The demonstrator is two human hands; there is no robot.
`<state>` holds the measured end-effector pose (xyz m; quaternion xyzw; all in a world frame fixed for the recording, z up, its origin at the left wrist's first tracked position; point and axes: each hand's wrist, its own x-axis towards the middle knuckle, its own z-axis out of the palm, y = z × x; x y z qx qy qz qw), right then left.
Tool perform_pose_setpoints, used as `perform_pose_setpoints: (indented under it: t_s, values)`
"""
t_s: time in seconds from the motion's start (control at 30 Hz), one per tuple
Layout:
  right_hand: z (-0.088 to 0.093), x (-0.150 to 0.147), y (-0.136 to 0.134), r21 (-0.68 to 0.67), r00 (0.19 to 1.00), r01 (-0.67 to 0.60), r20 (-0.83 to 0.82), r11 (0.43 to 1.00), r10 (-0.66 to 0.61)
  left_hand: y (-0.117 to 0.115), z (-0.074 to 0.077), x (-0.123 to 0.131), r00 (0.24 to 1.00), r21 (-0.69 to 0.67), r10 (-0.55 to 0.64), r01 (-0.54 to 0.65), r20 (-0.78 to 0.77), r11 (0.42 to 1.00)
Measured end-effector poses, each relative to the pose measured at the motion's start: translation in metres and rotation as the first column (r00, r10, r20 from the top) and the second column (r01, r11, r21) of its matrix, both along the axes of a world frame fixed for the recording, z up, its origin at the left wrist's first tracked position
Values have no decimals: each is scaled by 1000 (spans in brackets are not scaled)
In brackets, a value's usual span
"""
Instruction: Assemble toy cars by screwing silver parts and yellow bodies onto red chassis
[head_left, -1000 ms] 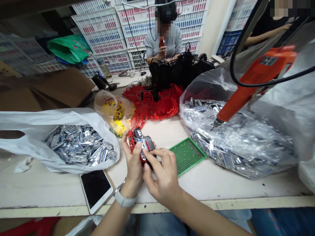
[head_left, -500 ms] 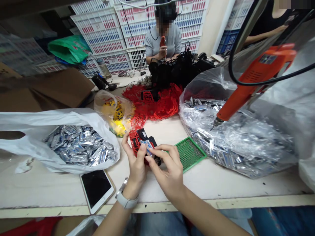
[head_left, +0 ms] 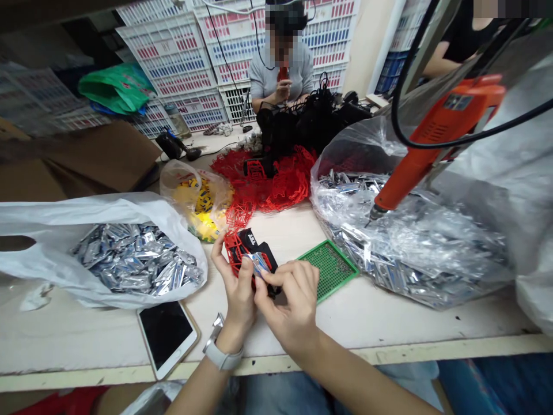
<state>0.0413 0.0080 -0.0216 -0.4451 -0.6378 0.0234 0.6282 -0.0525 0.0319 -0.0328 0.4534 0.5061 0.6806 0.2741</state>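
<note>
My left hand (head_left: pixel 238 297) is wrapped around a black toy vehicle body (head_left: pixel 264 249) with a red cage-like frame (head_left: pixel 233 249). A small shiny silver-and-blue part (head_left: pixel 260 262) lies against the body's near side, under my left thumb. My right hand (head_left: pixel 294 291) pinches the lower end of this part between thumb and forefinger, its other fingers curled. How the part sits against the body is hidden by the fingers. Just right of my right hand lies a green mesh tray (head_left: pixel 330 265) with small dark pieces in it.
White bag (head_left: pixel 190 282) of silver parts at left, phone (head_left: pixel 166 337) by the table edge. Clear bag (head_left: pixel 432 253) at right, orange electric screwdriver (head_left: pixel 425 144) hanging above it. Behind: red frames (head_left: pixel 280 187), bag of yellow parts (head_left: pixel 207 196), black parts (head_left: pixel 298 127), a co-worker (head_left: pixel 280 63) holding a tool.
The view has shifted slightly. My right fingers have curled and drawn down to the lower end of the silver-and-blue part; my left hand keeps its hold on the vehicle body.
</note>
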Motion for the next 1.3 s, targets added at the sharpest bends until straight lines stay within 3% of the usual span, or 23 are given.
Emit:
perform_pose_setpoints:
  t_s: [0.2, 0.53, 0.67, 0.9, 1.13, 1.3]
  values:
    - [-4, -4, 1, -74, 996, -34, -86, 997, 28, 1, 1, 4, 992, 45, -52, 48, 115, 998]
    - [-6, -3, 2, -135, 966, -143, -235, 980, 108, 3, -8, -2, 998, 1, 10, -10, 60, 1000]
    - [-4, 0, 1, -137, 975, -180, -153, 974, 158, 2, -8, -6, 995, -17, -52, 54, 81, 998]
    - [-5, -1, 0, -70, 985, -169, -48, 983, 166, 3, -5, -7, 994, -1, 6, -6, 112, 1000]
    - [-1, -4, -3, -64, 995, -84, 38, 994, 87, 1, 1, -3, 942, 11, -61, 61, 330, 998]
    - [1, -3, 3, -69, 998, -56, -8, 996, 56, 2, 1, -1, 899, 30, -124, 123, 419, 992]
